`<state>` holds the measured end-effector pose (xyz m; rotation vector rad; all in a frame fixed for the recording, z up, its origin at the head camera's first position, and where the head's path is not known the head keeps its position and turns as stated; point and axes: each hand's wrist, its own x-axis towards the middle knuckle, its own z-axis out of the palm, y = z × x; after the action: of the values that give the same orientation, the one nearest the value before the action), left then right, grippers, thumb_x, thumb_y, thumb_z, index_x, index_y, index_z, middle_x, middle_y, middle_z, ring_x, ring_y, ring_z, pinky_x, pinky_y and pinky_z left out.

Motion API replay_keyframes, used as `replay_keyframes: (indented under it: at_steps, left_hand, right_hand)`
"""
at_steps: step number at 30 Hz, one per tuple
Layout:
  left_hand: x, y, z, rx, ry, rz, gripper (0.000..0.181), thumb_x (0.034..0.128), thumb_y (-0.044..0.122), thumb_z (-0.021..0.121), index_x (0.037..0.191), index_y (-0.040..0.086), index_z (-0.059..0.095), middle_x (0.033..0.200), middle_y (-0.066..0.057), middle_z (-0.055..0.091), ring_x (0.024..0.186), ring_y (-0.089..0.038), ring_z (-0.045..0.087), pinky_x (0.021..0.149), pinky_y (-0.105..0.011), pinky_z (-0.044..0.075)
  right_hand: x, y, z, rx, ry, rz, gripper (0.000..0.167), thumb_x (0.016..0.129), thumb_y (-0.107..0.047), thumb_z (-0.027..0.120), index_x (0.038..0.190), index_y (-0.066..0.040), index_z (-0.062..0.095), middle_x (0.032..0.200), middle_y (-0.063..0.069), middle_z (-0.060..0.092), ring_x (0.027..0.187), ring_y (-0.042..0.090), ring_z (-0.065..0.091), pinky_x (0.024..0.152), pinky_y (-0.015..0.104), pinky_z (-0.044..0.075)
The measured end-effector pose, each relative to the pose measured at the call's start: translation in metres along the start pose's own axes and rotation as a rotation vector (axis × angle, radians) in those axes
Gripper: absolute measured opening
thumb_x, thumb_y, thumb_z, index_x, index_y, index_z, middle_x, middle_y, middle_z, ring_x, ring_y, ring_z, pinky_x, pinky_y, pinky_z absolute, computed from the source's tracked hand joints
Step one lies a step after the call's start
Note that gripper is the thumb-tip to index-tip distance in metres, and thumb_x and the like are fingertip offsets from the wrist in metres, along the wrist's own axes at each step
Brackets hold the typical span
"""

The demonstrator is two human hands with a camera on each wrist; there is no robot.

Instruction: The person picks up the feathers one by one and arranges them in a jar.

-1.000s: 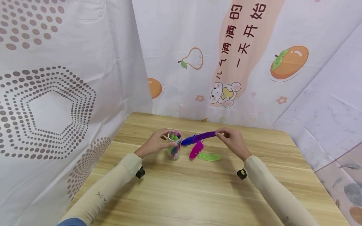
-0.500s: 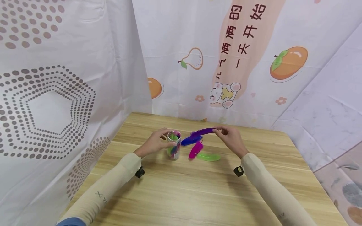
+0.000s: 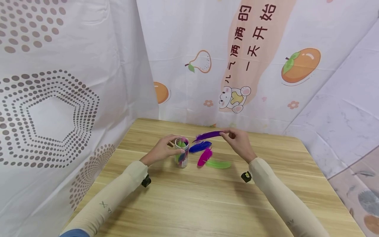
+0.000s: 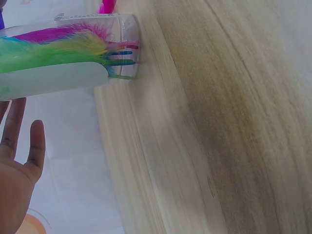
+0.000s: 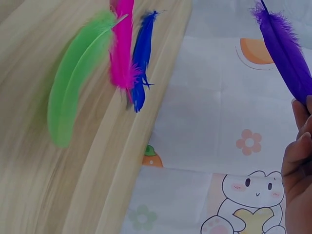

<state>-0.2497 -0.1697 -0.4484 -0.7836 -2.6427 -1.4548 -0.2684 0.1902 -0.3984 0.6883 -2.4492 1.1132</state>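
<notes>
On the left of the table, my left hand (image 3: pixel 161 149) holds a clear plastic jar (image 3: pixel 182 158) upright, thumb in front and fingers behind. Feathers in several colours fill the jar (image 4: pixel 53 80), quills against its base in the left wrist view. My right hand (image 3: pixel 239 142) pinches a purple feather (image 3: pixel 208 135) by its broad end, the bare quill (image 5: pixel 263 5) pointing left towards the jar. Between the hands lie a blue feather (image 3: pixel 200 146), a magenta feather (image 3: pixel 205 157) and a lime green feather (image 3: pixel 219 164). The magenta one touches or overlaps the green one's quill.
The wooden table (image 3: pixel 189 204) ends at the back against a white printed curtain (image 3: pixel 183 98). Another patterned curtain (image 3: pixel 53 112) runs along the left side. Black wrist cameras hang under both forearms, close above the tabletop.
My right hand has moved slightly left and away from me, lifting the purple feather off the blue one, so a gap shows between them. The left hand and jar stay put.
</notes>
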Motion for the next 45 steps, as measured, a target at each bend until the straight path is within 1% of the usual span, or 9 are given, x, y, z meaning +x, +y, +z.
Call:
replay_keyframes:
  at_steps: [4,13,19,27,30,34,37,40,45]
  left_hand:
    - [-0.001,-0.001,0.000,-0.005,0.001,-0.009,0.053,0.0880,0.046,0.081,0.136,0.031,0.065,0.124,0.011,0.064,0.113,-0.014,0.059,0.094,-0.041,0.051]
    - [-0.001,0.000,0.000,-0.013,-0.001,-0.004,0.051,0.0883,0.047,0.081,0.135,0.033,0.065,0.125,0.011,0.064,0.113,-0.015,0.059,0.095,-0.042,0.051]
    - [0.000,-0.001,0.000,-0.010,-0.001,-0.003,0.052,0.0889,0.048,0.080,0.136,0.031,0.064,0.125,0.010,0.064,0.113,-0.015,0.058,0.095,-0.042,0.051]
    - [0.000,-0.002,0.000,-0.010,-0.002,-0.013,0.059,0.0876,0.050,0.081,0.139,0.029,0.062,0.123,0.010,0.064,0.112,-0.015,0.058,0.096,-0.042,0.051]
    - [0.000,-0.002,0.000,-0.013,0.001,-0.013,0.061,0.0873,0.051,0.081,0.140,0.027,0.062,0.122,0.010,0.064,0.111,-0.015,0.059,0.095,-0.042,0.051]
    - [-0.001,-0.003,0.000,-0.019,0.002,-0.012,0.062,0.0874,0.051,0.080,0.141,0.026,0.062,0.121,0.010,0.064,0.110,-0.016,0.059,0.095,-0.043,0.051]
    - [-0.001,-0.003,0.000,-0.026,0.000,-0.012,0.061,0.0876,0.051,0.080,0.141,0.027,0.062,0.121,0.010,0.064,0.109,-0.016,0.059,0.095,-0.043,0.051]
    - [-0.001,-0.002,0.000,-0.028,0.000,-0.009,0.059,0.0876,0.050,0.081,0.140,0.028,0.063,0.121,0.010,0.064,0.109,-0.016,0.059,0.095,-0.043,0.050]
    - [0.000,-0.002,0.000,-0.017,0.001,-0.003,0.057,0.0878,0.049,0.081,0.138,0.027,0.064,0.122,0.009,0.065,0.109,-0.017,0.059,0.094,-0.043,0.051]
  right_hand:
    - [0.003,-0.005,0.002,0.007,0.017,-0.025,0.017,0.100,-0.028,0.072,0.106,-0.015,0.080,0.065,-0.003,0.054,0.057,0.015,0.045,0.052,0.027,0.035]
    - [0.012,-0.016,0.008,0.024,0.041,-0.058,0.016,0.099,-0.024,0.073,0.108,-0.013,0.079,0.066,-0.004,0.055,0.057,0.014,0.046,0.052,0.026,0.036]
    - [0.017,-0.024,0.015,0.055,0.048,-0.100,0.016,0.098,-0.024,0.073,0.109,-0.014,0.080,0.066,-0.004,0.056,0.056,0.014,0.045,0.050,0.026,0.035]
    - [0.024,-0.034,0.028,0.066,0.058,-0.198,0.011,0.097,-0.014,0.074,0.106,-0.010,0.079,0.066,-0.005,0.056,0.055,0.010,0.045,0.050,0.024,0.036]
    - [0.026,-0.036,0.033,0.046,0.067,-0.259,0.011,0.096,-0.011,0.075,0.106,-0.008,0.079,0.068,-0.003,0.057,0.055,0.009,0.043,0.050,0.023,0.035]
    - [0.027,-0.036,0.040,-0.020,0.071,-0.340,0.013,0.094,-0.007,0.076,0.107,-0.009,0.079,0.078,-0.003,0.064,0.057,0.007,0.042,0.052,0.023,0.035]
    - [0.027,-0.036,0.043,-0.050,0.064,-0.376,0.015,0.093,-0.006,0.077,0.107,-0.010,0.079,0.087,-0.002,0.070,0.058,0.006,0.043,0.052,0.023,0.035]
    - [0.028,-0.038,0.045,-0.051,0.061,-0.400,0.014,0.092,-0.005,0.078,0.105,-0.009,0.078,0.092,-0.001,0.073,0.060,0.006,0.045,0.053,0.023,0.038]
    - [0.031,-0.042,0.046,-0.047,0.052,-0.458,0.014,0.090,-0.003,0.080,0.102,-0.009,0.078,0.093,-0.001,0.073,0.062,0.007,0.049,0.055,0.024,0.042]
